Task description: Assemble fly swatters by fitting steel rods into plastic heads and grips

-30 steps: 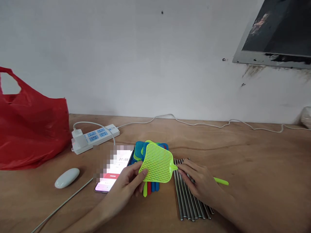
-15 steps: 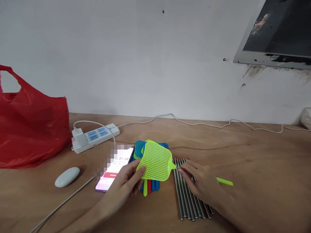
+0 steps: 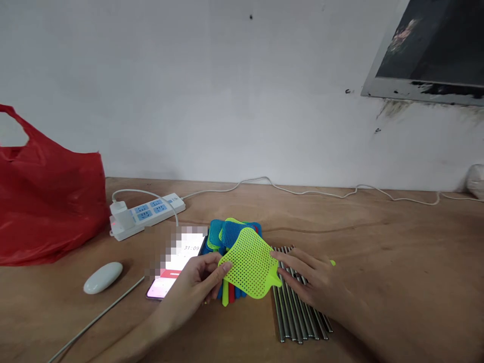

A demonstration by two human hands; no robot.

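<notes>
At the left edge, a red plastic bag (image 3: pixel 53 217) with one handle loop up. Right of it, in the lower left, a smooth white oval object (image 3: pixel 103 278) shaped like a computer mouse, and a pale cable (image 3: pixel 99 316) running down to the bottom edge. Above these, a white power strip (image 3: pixel 151 218) with blue sockets and a white plug (image 3: pixel 123 217) at its left end. Left of bottom centre, a lit phone (image 3: pixel 162 286), partly pixelated, with 31:09 readable on screen. Next to it, the left hand (image 3: pixel 198 282), pinching the left corner of a lime-green fly swatter head (image 3: pixel 249 262) between thumb and fingers. Swatter head at lower centre, tilted, neck toward the right, in front of a pile of blue, teal and green swatter heads (image 3: pixel 235 233) and coloured handles (image 3: pixel 226 295). Farther right, the right hand (image 3: pixel 315 277), fingers bent, fingertips at the head's right edge and near its neck; grip under the palm hidden, impossible to tell. Beneath that hand, a row of metal rods (image 3: pixel 293 315); just beyond it, a small lime-green tip (image 3: pixel 333 262). In the upper right, a dark panel (image 3: pixel 442 55) with a grey border.
</notes>
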